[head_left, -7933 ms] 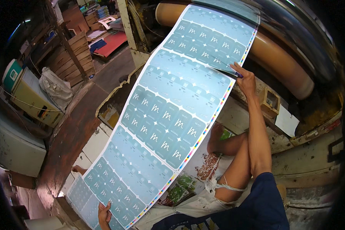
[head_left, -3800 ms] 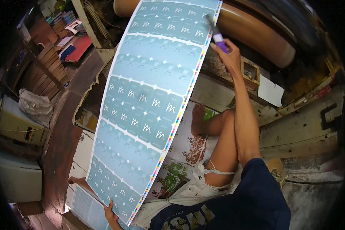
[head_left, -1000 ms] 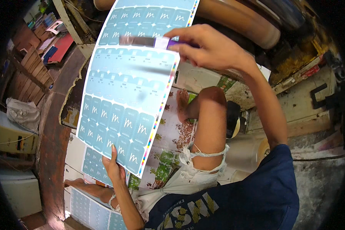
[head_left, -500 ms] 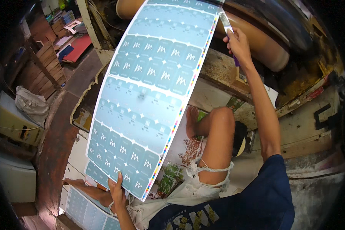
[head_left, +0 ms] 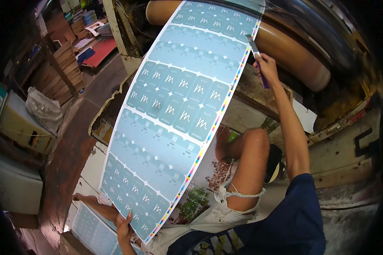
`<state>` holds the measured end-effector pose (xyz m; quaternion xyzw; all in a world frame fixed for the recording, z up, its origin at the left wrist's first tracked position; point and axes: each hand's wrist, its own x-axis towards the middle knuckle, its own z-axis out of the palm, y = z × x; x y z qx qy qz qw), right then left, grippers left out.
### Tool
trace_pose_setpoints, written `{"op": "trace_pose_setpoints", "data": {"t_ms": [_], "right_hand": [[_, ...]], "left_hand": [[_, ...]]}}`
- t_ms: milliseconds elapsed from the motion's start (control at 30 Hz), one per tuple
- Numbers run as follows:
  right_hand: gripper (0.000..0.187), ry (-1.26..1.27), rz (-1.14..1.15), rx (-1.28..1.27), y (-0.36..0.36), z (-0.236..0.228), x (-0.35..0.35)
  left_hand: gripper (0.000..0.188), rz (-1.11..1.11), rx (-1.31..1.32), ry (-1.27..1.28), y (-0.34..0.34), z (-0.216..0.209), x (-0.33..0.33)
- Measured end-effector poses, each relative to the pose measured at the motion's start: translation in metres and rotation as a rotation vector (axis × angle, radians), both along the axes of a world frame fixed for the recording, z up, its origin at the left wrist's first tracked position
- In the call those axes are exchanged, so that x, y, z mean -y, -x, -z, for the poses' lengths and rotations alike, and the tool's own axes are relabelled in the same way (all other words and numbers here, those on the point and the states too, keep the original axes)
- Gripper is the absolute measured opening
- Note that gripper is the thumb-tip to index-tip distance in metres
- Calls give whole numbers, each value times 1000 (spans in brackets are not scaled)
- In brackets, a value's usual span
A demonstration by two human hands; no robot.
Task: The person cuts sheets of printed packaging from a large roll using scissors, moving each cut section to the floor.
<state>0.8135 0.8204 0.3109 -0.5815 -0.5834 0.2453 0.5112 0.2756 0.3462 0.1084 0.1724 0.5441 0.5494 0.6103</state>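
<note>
A long printed sheet [head_left: 170, 114] in pale blue-green runs down from the rollers toward my lap. Rows of rounded card shapes cover it, and a strip of colour patches follows its right edge. My left hand [head_left: 124, 227] grips the bottom edge, its thumb lying on the printed face. At the upper right, my right hand [head_left: 266, 69] is closed round the purple handle of a knife-like tool [head_left: 253, 46]. The tool's flat metal blade lies against or just over the sheet's right margin; exact contact cannot be made out.
Brown rollers [head_left: 293, 57] of a machine span the top. At lower left lies a stack of similar printed sheets [head_left: 93, 225]. A worn wooden ledge [head_left: 251, 91] sits below the rollers. Farther left are a white sack [head_left: 44, 109] and a red board [head_left: 100, 52].
The sheet has come farther down from the rollers, showing more rows at the top. My left hand has drawn lower with its end. The knife-like tool remains by the right margin.
</note>
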Motion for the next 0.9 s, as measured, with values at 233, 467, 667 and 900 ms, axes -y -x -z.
{"op": "trace_pose_setpoints", "data": {"t_ms": [233, 467, 667, 900], "right_hand": [[25, 20, -110, 20, -12, 0, 7], [25, 120, -239, -54, 9, 2, -2], [37, -271, 152, 511, 5, 38, 3], [73, -544, 53, 929, 74, 48, 81]], "left_hand": [[40, 3, -62, 23, 6, 9, 6], [42, -26, -30, 119, 13, 15, 19], [45, -77, -39, 90, 37, 7, 49], [53, -273, 7, 107, 119, 58, 182]]}}
